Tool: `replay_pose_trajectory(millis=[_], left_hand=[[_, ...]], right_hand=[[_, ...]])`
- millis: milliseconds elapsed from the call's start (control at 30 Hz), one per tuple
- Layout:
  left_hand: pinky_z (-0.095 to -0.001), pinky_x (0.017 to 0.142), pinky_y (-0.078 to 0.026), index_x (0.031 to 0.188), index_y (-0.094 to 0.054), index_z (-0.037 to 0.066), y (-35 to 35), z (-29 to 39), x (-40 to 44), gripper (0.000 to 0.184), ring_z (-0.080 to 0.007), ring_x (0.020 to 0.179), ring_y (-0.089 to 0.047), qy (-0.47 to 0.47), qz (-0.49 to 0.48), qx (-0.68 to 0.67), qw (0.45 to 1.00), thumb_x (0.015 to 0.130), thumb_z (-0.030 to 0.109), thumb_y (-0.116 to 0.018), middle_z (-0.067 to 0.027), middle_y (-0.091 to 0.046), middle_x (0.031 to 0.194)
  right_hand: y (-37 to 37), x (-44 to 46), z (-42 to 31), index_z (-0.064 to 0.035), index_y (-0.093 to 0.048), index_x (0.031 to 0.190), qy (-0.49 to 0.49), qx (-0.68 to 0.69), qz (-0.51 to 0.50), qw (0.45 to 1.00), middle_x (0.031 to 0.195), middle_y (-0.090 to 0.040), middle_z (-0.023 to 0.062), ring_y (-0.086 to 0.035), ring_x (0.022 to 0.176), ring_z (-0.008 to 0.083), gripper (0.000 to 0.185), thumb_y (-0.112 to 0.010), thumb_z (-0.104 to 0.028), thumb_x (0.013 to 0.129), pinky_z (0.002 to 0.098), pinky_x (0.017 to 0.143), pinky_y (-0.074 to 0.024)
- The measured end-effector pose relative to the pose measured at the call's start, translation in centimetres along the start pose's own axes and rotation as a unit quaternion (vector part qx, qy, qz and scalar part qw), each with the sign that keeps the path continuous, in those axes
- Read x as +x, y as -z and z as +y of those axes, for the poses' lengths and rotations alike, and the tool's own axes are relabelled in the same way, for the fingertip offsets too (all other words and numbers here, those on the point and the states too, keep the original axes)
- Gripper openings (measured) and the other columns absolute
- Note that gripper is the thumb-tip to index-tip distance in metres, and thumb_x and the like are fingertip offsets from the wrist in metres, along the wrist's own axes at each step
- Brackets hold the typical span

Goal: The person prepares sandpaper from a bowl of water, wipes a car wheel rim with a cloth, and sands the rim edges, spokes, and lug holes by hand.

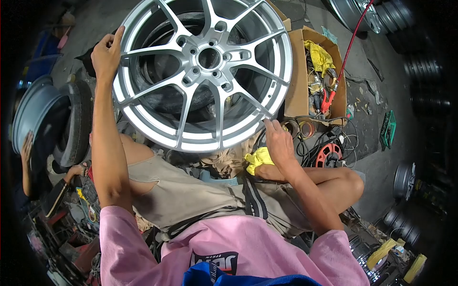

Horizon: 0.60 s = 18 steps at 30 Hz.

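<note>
A large silver alloy wheel rim (191, 90) with thin split spokes fills the upper middle, its spoked face toward me. At its upper left edge is my left hand (107, 52), fingers closed on the rim's lip. My right hand (279, 140) pinches the lower right edge of the same rim with its fingertips. Through the spokes a dark tyre (191, 97) shows behind the rim. Beneath my right hand lies a yellow cloth (258, 159).
A cardboard box (296, 71) of tools stands right of the rim, with a red hose (352, 43) above it. Cables and an orange reel (329, 153) lie below. At the left, a co-worker's hand (27, 145) touches another wheel (36, 112) beside a tyre (78, 124).
</note>
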State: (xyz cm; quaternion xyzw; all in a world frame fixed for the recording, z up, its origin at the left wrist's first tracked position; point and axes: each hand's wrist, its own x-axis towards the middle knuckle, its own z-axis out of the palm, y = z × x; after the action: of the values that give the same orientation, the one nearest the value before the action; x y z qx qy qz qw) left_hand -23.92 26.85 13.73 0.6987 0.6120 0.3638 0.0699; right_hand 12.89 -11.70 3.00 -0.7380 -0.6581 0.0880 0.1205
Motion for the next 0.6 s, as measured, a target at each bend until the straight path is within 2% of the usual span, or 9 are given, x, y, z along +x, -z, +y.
replay_pose_trajectory(millis=[133,200,333,433,500,600], left_hand=[[-0.036,0.069,-0.048,0.097,-0.077,0.003,-0.1,-0.1,0.0,0.061,-0.0209,0.064,-0.057,-0.004,-0.01,0.0,1.0,0.096,0.063,-0.068,-0.0118,-0.064,0.068],[-0.036,0.07,-0.048,0.096,-0.077,0.003,0.1,-0.2,0.2,0.062,-0.0209,0.065,-0.057,-0.01,-0.004,0.0,1.0,0.096,0.064,-0.068,-0.0119,-0.064,0.068],[-0.0368,0.071,-0.049,0.094,-0.075,0.002,0.1,0.1,-0.1,0.062,-0.0227,0.065,-0.059,-0.003,-0.002,0.009,1.0,0.096,0.064,-0.068,-0.0122,-0.064,0.068],[-0.037,0.072,-0.05,0.094,-0.075,0.002,0.1,0.3,-0.1,0.062,-0.0241,0.066,-0.059,0.002,-0.012,0.005,1.0,0.096,0.064,-0.068,-0.0121,-0.065,0.069],[-0.0371,0.071,-0.05,0.093,-0.075,0.002,0.0,0.1,-0.2,0.062,-0.0242,0.066,-0.059,-0.002,0.003,0.001,1.0,0.096,0.064,-0.068,-0.0117,-0.064,0.069],[-0.0372,0.071,-0.05,0.094,-0.075,0.002,-0.2,-0.2,-0.1,0.063,-0.0238,0.066,-0.058,-0.015,0.008,0.002,1.0,0.096,0.065,-0.067,-0.0112,-0.064,0.069]], right_hand=[[-0.5,0.4,-0.6,0.001,-0.063,0.126,-0.02,0.002,0.022,1.0,0.1,-0.066,0.0203,-0.072,0.086,0.0419,0.034,-0.059,0.002,0.092,0.0475,0.072,-0.0598],[-0.4,-0.3,-1.3,0.0017,-0.063,0.126,-0.062,0.028,0.033,0.997,0.102,-0.067,0.021,-0.072,0.086,0.0426,0.034,-0.06,0.002,0.092,0.0477,0.072,-0.0599],[-0.4,0.4,-0.5,0.0013,-0.064,0.126,-0.045,0.041,0.043,0.997,0.102,-0.067,0.0212,-0.071,0.085,0.0428,0.034,-0.059,0.002,0.092,0.0488,0.073,-0.0595],[0.4,0.8,0.8,0.0011,-0.065,0.124,0.004,0.029,0.028,0.999,0.099,-0.067,0.0205,-0.071,0.083,0.0424,0.032,-0.059,0.001,0.093,0.0488,0.072,-0.0589],[2.1,0.8,1.1,0.0008,-0.066,0.124,0.006,0.031,-0.031,0.999,0.098,-0.066,0.0206,-0.069,0.084,0.0436,0.027,-0.059,-0.003,0.097,0.0509,0.071,-0.0562],[1.3,1.3,1.6,-0.0007,-0.065,0.126,0.036,0.026,-0.015,0.999,0.097,-0.065,0.0188,-0.07,0.082,0.0419,0.03,-0.06,-0.002,0.097,0.0498,0.069,-0.0564]])
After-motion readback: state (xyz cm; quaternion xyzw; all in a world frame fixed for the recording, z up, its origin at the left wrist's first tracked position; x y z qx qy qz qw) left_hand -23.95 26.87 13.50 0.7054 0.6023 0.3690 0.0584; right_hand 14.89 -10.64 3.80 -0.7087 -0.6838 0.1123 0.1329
